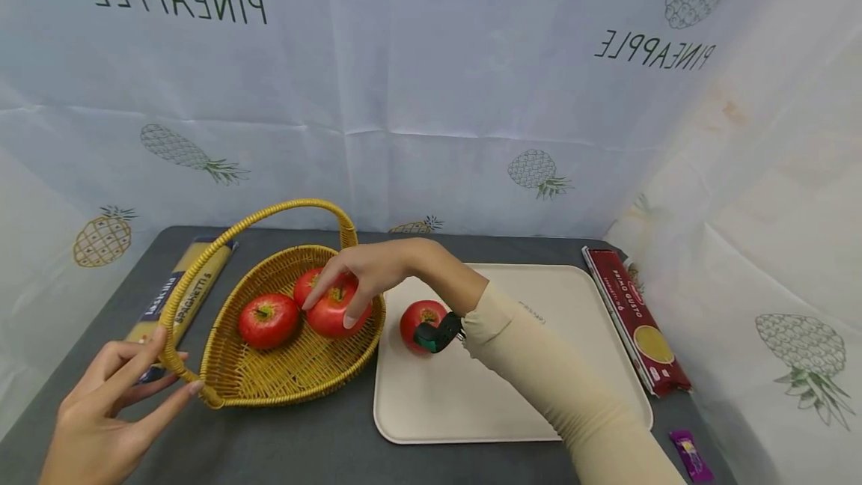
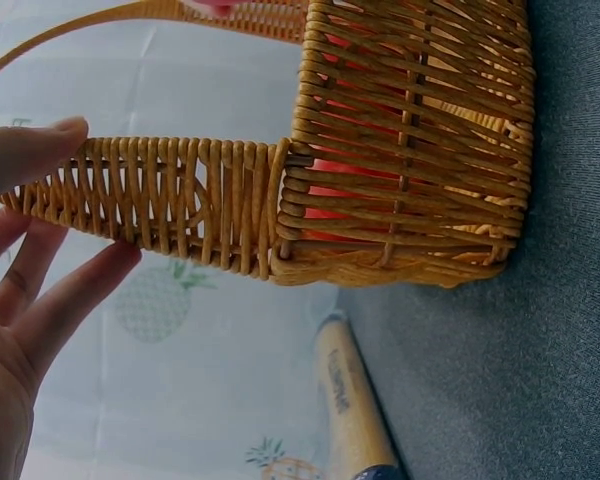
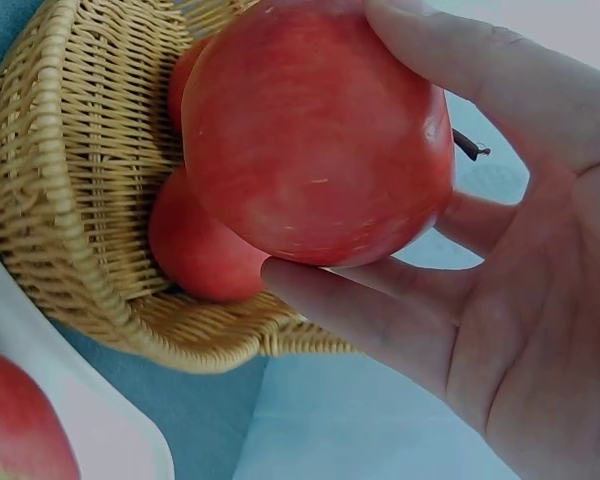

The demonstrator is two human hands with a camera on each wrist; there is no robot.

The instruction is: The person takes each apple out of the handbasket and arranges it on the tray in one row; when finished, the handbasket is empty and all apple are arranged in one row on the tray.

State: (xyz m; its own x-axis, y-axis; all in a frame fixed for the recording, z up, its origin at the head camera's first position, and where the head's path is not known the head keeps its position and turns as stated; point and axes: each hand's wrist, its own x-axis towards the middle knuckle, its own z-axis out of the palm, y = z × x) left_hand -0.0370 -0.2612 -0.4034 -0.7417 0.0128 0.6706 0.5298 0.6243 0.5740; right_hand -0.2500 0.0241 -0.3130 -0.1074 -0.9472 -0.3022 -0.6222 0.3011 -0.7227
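Observation:
A yellow wicker basket (image 1: 269, 388) with a tall arched handle stands on the left of the dark table. My left hand (image 1: 111, 403) pinches the lower end of that handle (image 2: 180, 195) between thumb and fingers. Over the basket, my right hand (image 1: 373, 272) grips a red apple (image 3: 315, 130) from above, thumb on one side and fingers on the other. Two more apples lie in the basket: one at the left (image 1: 269, 321), another behind the held apple (image 1: 306, 284), partly hidden. A further apple (image 1: 419, 320) sits on the beige tray, partly covered by the right wrist's strap.
The beige tray (image 1: 471, 418) lies right of the basket. Behind the left hand is a spaghetti pack (image 1: 202, 283). A red pasta pack (image 1: 636, 320) lies along the tray's right, with a small purple wrapped bar (image 1: 691, 456) nearer the front. A pineapple-print curtain (image 1: 431, 81) hangs behind.

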